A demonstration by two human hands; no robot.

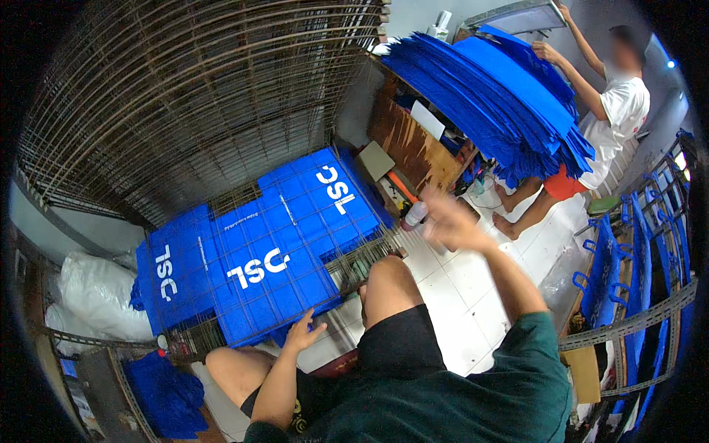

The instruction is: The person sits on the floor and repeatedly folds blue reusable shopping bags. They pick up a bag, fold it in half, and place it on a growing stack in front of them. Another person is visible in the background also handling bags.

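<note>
Blue fabric pieces with white print lie flat on a wire drying rack in front of me, under thin wire bars. My left hand is open at the rack's near edge, fingers spread, next to the fabric and holding nothing. Further right, my right hand is smeared by motion, so its grip cannot be made out. Just left of its fingers shows a small bottle with pinkish contents; whether they touch is unclear. Close to it is an orange handle joined to a grey-beige flat piece.
Raised wire racks rise over the fabric. At the back right, a person holds a framed screen by a tall blue fabric stack. Blue bags hang on the right. White plastic sacks sit left.
</note>
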